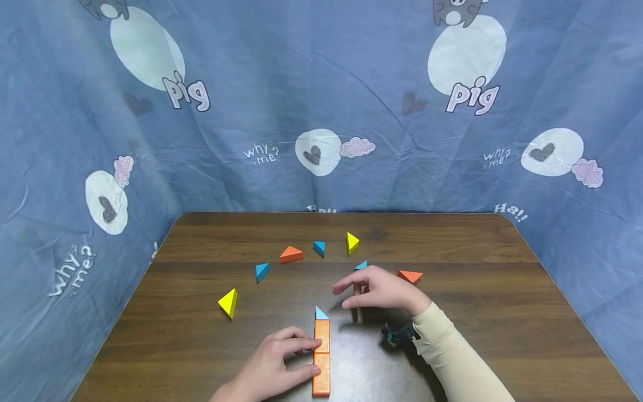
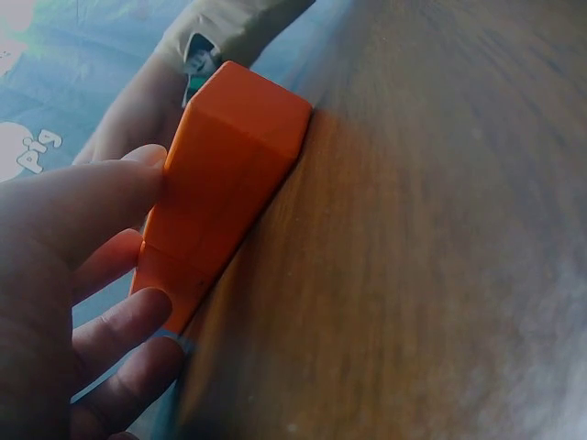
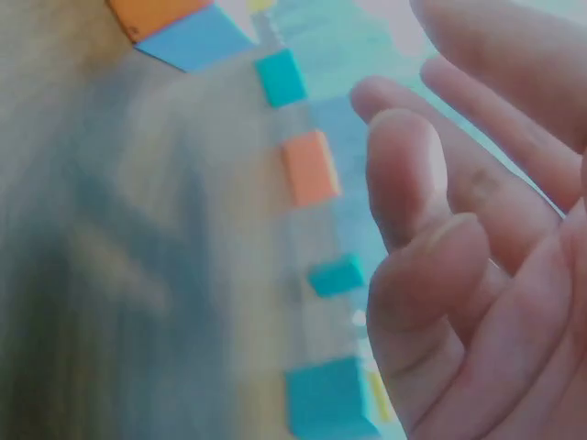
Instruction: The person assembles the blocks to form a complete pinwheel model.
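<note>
Two orange rectangular blocks stand end to end, the nearer one (image 1: 321, 378) meeting the farther one (image 1: 324, 330). A light blue triangular block (image 1: 321, 314) sits against their far end. My left hand (image 1: 271, 363) rests its fingertips along their left side, thumb at the nearer block and fingers at the farther one. In the left wrist view the thumb and fingers all lie on one side of the orange block (image 2: 215, 174). My right hand (image 1: 382, 290) hovers to the right, fingers loosely bent and holding nothing. Behind it, a blue triangular block (image 1: 361, 266) is partly hidden.
Loose triangular blocks arc across the wooden table (image 1: 477, 312): yellow (image 1: 228, 303), blue (image 1: 262, 272), orange (image 1: 291, 255), blue (image 1: 319, 248), yellow (image 1: 352, 244) and orange (image 1: 410, 276). A patterned blue curtain (image 1: 281, 72) surrounds the back and sides. A dark strap (image 1: 399, 333) shows by the right wrist.
</note>
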Available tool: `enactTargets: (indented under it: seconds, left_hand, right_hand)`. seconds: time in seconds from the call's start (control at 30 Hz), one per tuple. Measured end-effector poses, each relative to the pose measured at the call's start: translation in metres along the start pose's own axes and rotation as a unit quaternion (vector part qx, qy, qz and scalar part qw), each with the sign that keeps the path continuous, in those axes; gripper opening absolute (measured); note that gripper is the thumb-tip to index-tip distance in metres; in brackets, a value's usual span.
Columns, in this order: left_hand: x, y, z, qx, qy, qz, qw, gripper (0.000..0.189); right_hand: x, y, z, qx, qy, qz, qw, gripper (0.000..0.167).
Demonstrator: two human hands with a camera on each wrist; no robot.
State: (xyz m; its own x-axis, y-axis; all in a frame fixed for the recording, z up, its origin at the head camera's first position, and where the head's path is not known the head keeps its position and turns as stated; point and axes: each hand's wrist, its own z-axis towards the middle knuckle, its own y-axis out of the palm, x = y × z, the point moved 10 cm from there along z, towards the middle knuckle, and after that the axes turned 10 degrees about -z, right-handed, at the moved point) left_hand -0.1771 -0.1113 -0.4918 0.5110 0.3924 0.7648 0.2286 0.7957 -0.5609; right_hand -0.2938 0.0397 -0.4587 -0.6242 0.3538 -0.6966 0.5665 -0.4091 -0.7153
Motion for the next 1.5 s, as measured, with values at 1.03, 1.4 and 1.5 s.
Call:
enactTargets:
  seconds: [1.03,1.4,1.5]
  left_hand:
    - [0.004,0.001,-0.001,0.009,0.026,-0.012,0.9995,0.037]
    - [0.005,0.001,0.000,0.014,0.038,-0.015,0.9991,0.037]
    - [0.008,0.000,-0.001,0.016,0.049,-0.013,0.9986,0.037]
  right_hand:
    - [0.106,-0.100,-0.137,0.202,0.183,-0.045,0.9613,0.046]
    - [0.143,-0.088,-0.154,0.216,0.235,-0.017,0.9475,0.048]
    - [0.148,-0.086,-0.156,0.216,0.251,-0.018,0.9435,0.049]
